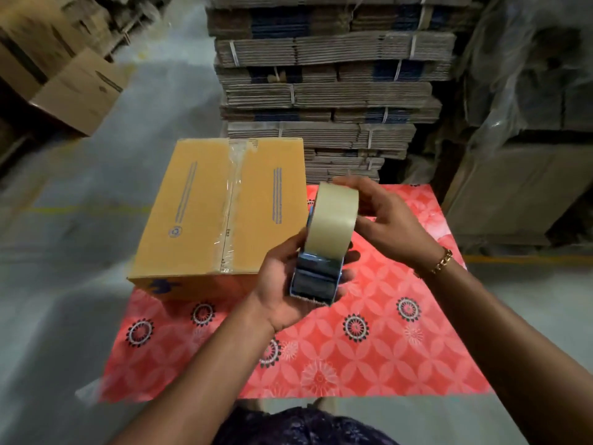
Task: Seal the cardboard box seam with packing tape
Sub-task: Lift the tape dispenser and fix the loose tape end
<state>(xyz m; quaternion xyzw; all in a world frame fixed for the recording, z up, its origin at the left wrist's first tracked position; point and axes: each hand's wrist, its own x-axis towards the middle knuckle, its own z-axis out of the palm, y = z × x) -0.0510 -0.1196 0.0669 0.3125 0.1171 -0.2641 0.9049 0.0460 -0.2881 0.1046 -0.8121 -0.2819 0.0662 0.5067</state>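
A closed yellow-brown cardboard box (192,213) sits on a red patterned mat (369,332). A strip of clear tape (232,200) runs along its top centre seam from the far edge to the near edge. To the right of the box I hold a blue tape dispenser (316,279) with a roll of clear packing tape (332,216) on it. My left hand (282,284) grips the dispenser body from below. My right hand (385,216) holds the roll from the right side, fingers over its top.
Tall stacks of bundled flat cardboard (327,85) stand right behind the mat. Plastic-wrapped cartons (529,139) are at the right. Open brown boxes (64,75) lie at the upper left. Grey concrete floor (64,284) surrounds the mat.
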